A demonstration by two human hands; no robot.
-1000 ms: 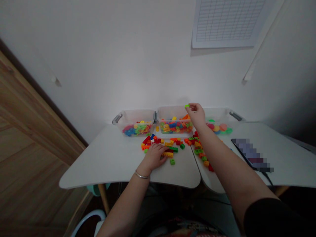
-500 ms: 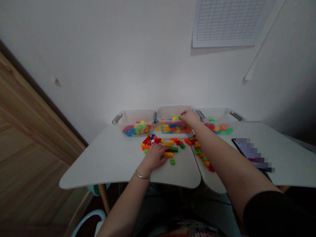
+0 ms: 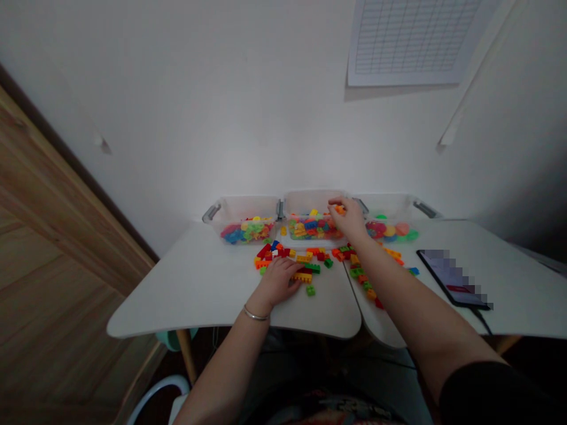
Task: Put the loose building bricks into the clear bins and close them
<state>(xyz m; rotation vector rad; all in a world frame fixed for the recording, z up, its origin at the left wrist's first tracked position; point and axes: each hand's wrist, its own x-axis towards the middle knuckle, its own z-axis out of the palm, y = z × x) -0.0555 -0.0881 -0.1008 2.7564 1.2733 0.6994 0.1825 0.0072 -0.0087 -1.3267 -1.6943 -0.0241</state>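
Clearance log: white tables and clear bins

Bare tabletop (image 3: 177, 295) left of the left forearm (image 3: 237, 360): low passage open. Middle bin (image 3: 305, 203): open top, right end obstructed by right hand (image 3: 348, 217). Right forearm (image 3: 407, 295) spans the right-hand table (image 3: 385, 328). Wall (image 3: 266, 118) bounds rear.

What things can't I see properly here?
- What's under the left hand: head view, the hand covers it.
- Whether the right hand grips the orange piece: head view, too small.
- The screen: head view, blurred into squares.
- The wall chart's top: head view, cut off by the upper edge.
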